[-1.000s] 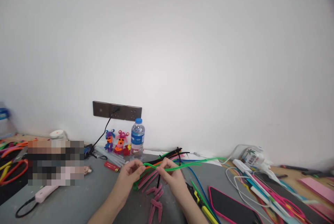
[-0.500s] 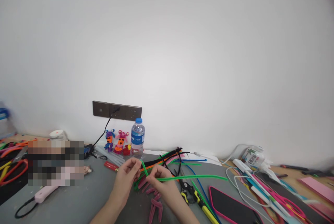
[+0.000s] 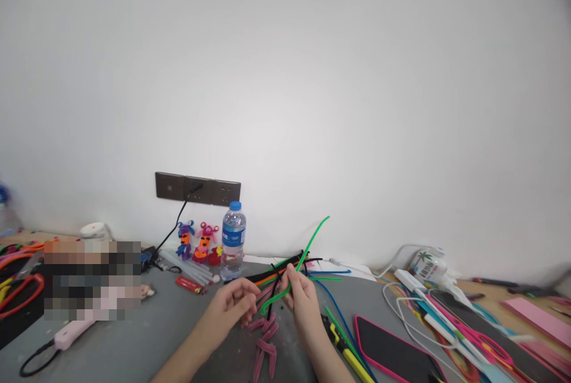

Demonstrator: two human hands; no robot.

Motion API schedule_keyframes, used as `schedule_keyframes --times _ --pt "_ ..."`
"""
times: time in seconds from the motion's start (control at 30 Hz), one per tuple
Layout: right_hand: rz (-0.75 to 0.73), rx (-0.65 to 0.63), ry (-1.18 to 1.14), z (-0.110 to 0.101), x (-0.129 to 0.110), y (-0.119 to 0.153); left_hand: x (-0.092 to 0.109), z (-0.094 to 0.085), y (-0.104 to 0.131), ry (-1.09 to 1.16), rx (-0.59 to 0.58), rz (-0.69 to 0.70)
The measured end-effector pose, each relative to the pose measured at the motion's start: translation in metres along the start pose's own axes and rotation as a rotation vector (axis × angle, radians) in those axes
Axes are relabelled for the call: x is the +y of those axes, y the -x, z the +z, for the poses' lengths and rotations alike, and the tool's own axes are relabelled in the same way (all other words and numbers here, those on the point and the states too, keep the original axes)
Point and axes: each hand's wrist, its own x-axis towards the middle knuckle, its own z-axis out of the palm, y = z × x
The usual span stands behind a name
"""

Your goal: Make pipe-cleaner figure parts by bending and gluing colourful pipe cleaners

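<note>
A green pipe cleaner [image 3: 313, 239] is pinched in my right hand [image 3: 300, 292]; its long end points up and away, and its short lower end bends to the left. My left hand [image 3: 232, 304] is beside that lower end, fingers curled but apart, with nothing visible in them. Below and between my hands lie several folded pink pipe cleaner pieces [image 3: 266, 348]. Behind them is a bundle of pipe cleaners [image 3: 266, 278] in black, orange and green, partly hidden by my right hand. Yellow-handled pliers [image 3: 352, 360] lie partly covered by my right forearm.
A water bottle [image 3: 234, 243] and small pipe cleaner figures [image 3: 205, 243] stand by the wall. Right of my hands are a phone [image 3: 392, 350], white cables, pink scissors [image 3: 482, 335] and a wrapped package [image 3: 426, 267]. A pink handheld tool [image 3: 82, 326] and orange scissors [image 3: 27, 297] lie left.
My left hand has let go of the green pipe cleaner and drawn slightly down. My right hand has moved up and right, swinging the long end from lying rightward to pointing upward.
</note>
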Motion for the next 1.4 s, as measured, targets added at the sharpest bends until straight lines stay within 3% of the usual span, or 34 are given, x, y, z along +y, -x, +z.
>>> schedule_keyframes --times 0.17,0.63,1.07,1.27,1.4 --pt "-0.012 -0.068 0.175 0.000 -0.005 -0.001 -0.010 0.006 0.004 -0.058 -0.221 -0.150" --pt "-0.058 -0.268 0.316 0.013 0.001 0.010 -0.013 0.013 0.012 -0.105 -0.410 -0.301" --pt "-0.085 -0.343 0.225 0.016 0.001 0.017 -0.014 0.009 0.011 -0.141 -0.456 -0.288" --pt "-0.074 -0.342 0.189 0.017 -0.002 0.017 -0.015 0.009 0.009 -0.182 -0.350 -0.256" --pt "-0.053 -0.270 0.133 0.015 -0.006 0.012 -0.009 0.007 0.007 -0.159 -0.260 -0.217"
